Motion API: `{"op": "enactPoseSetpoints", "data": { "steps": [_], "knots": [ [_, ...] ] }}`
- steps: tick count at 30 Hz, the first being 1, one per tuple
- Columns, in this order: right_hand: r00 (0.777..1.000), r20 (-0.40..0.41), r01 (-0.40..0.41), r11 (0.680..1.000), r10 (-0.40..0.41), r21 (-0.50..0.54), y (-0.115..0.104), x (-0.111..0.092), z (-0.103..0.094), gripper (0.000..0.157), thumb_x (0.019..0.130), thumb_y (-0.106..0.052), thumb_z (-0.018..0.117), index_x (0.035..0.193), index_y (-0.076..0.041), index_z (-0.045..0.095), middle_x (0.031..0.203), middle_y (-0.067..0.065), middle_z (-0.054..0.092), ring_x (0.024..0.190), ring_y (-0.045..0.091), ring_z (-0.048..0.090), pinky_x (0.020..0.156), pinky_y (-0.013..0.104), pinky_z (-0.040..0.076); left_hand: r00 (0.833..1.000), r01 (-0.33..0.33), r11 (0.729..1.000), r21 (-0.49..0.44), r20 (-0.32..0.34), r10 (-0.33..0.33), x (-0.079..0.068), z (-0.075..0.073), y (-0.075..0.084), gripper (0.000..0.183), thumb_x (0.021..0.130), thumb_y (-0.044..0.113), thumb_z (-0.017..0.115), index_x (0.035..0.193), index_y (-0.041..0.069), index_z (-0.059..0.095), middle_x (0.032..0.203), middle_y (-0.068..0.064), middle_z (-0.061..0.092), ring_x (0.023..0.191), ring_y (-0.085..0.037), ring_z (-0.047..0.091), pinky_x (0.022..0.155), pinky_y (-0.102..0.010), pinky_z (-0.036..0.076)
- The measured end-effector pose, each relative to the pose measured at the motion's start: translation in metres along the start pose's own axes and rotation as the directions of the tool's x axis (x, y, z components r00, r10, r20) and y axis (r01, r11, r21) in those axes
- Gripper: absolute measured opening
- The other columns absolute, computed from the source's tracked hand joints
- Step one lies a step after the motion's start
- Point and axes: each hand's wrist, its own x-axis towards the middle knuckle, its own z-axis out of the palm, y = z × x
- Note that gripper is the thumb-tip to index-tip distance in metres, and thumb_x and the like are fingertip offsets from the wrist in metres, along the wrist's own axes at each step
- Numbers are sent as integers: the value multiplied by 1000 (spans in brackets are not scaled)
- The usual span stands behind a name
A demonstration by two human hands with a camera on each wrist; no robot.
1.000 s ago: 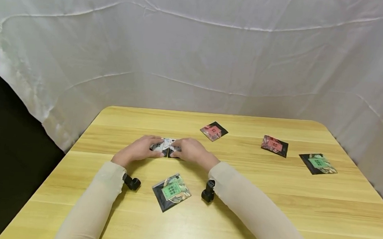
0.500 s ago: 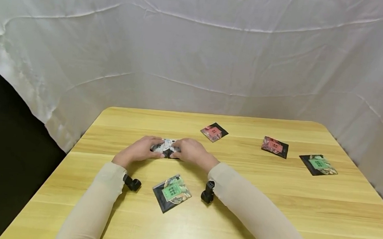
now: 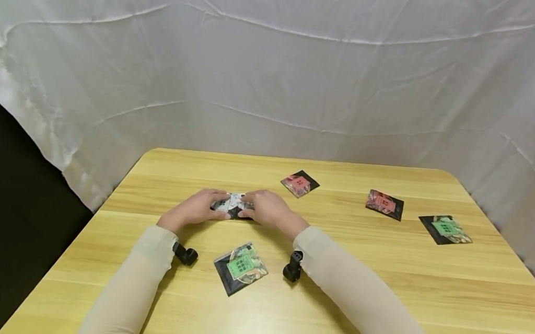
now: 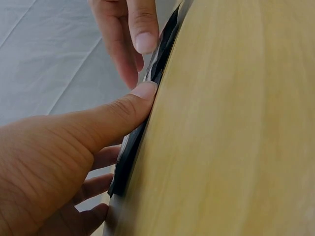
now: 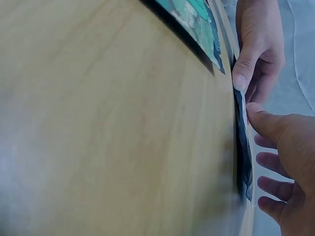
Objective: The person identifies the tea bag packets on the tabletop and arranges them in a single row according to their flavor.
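Note:
Two flat sachets with white and black printing lie side by side at the table's left middle, their inner edges meeting. My left hand (image 3: 195, 206) rests on the left sachet (image 3: 221, 205), its thumb along the near edge and its fingers toward the far side. My right hand (image 3: 271, 209) touches the right sachet (image 3: 247, 206) the same way, covering much of it. In the right wrist view, my right fingers (image 5: 276, 188) are spread and loosely bent beside the dark sachet edge (image 5: 241, 142). The left wrist view shows my left thumb (image 4: 143, 92) on the near edge.
A green sachet (image 3: 240, 267) lies between my forearms. Farther off are a red sachet (image 3: 299, 183), a second red sachet (image 3: 384, 204) and another green sachet (image 3: 445, 230). A pale curtain (image 3: 302, 86) hangs behind the wooden table (image 3: 331, 319).
The narrow gap between the two white-and-black sachets has closed. My right hand has shifted very slightly away from me; my left hand stays nearly still.

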Motion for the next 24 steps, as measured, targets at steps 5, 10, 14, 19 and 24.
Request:
{"op": "enactPoseSetpoints", "data": {
  "steps": [5, 10, 14, 19, 24],
  "knots": [
    [1000, 1, -5, 999, 5, 35, 3, -5, -5, 52, 84, -50, 52, 125, -17, 53, 126, 1, 51, 116, 19, 46, 99, 35, 34, 1000, -6, 1000, 0, 0, 6, 0, 0, -1, 75, 77, 60, 53, 136, 17, 39, 139, -8, 35, 126, -30, 29, 103, -47, 23],
    [999, -14, 32, 996, -31, 85, 4, -14, -12, 55, 84, -49, 53, 126, -14, 52, 126, 4, 51, 116, 20, 45, 100, 36, 33, 1000, -16, 1000, -6, -2, 16, -1, 0, 0, 73, 78, 58, 54, 136, 16, 39, 139, -9, 35, 126, -30, 29, 103, -48, 23],
    [999, -5, 47, 990, -47, 136, 3, -24, -16, 61, 82, -52, 53, 130, -15, 48, 129, 3, 48, 118, 21, 43, 101, 38, 32, 1000, -22, 1000, -4, -1, 22, -1, -1, 0, 71, 79, 55, 56, 136, 16, 39, 138, -9, 35, 126, -30, 29, 103, -48, 23],
    [998, 28, 53, 977, -60, 207, -1, -38, -17, 65, 82, -55, 51, 135, -18, 41, 133, -1, 43, 121, 18, 39, 101, 36, 31, 1000, -30, 1000, -2, -6, 30, -1, -1, 0, 70, 79, 54, 56, 136, 15, 40, 138, -9, 36, 126, -31, 29, 103, -49, 23],
    [996, 32, 78, 965, -88, 251, -10, -54, -17, 64, 81, -55, 52, 134, -21, 41, 134, -2, 42, 122, 17, 38, 101, 36, 31, 999, -36, 999, -4, -18, 36, 0, 0, 0, 70, 79, 54, 57, 135, 15, 41, 137, -10, 37, 125, -32, 30, 103, -49, 23]
  ]
}}
